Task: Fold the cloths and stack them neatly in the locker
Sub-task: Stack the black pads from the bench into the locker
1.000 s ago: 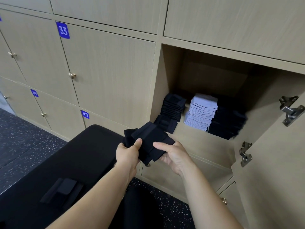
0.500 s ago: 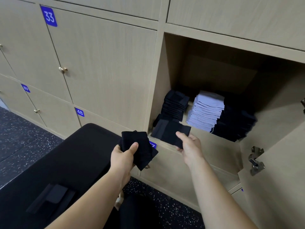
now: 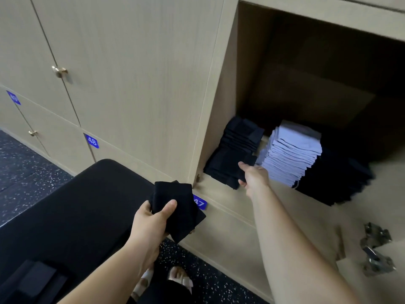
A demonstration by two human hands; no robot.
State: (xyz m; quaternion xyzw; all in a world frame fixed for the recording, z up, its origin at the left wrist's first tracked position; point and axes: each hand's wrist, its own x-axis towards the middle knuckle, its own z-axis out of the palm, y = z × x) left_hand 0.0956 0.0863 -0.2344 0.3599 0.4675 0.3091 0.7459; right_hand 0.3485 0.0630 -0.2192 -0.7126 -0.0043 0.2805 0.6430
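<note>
Both hands bare: left hand (image 3: 151, 222), right hand (image 3: 254, 178). Forearms (image 3: 291, 244) bare all the way to the frame edge. Light-coloured strap sandals at the bottom edge: left sandal (image 3: 143, 281), right sandal (image 3: 185, 281), a wide strap across each, toes showing on the right one. Black garment (image 3: 162, 294) just below them, cropped, cut not readable.

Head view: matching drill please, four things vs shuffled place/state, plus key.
1 left hand
2 right hand
3 pale grey folded cloth stack
4 black padded bench

A middle of the open wooden locker
B grips a folded black cloth outside the locker
C pinches the low black cloth pile at the locker's front left
D outside, left of the locker

Pairs: 1-B, 2-C, 3-A, 4-D
</note>
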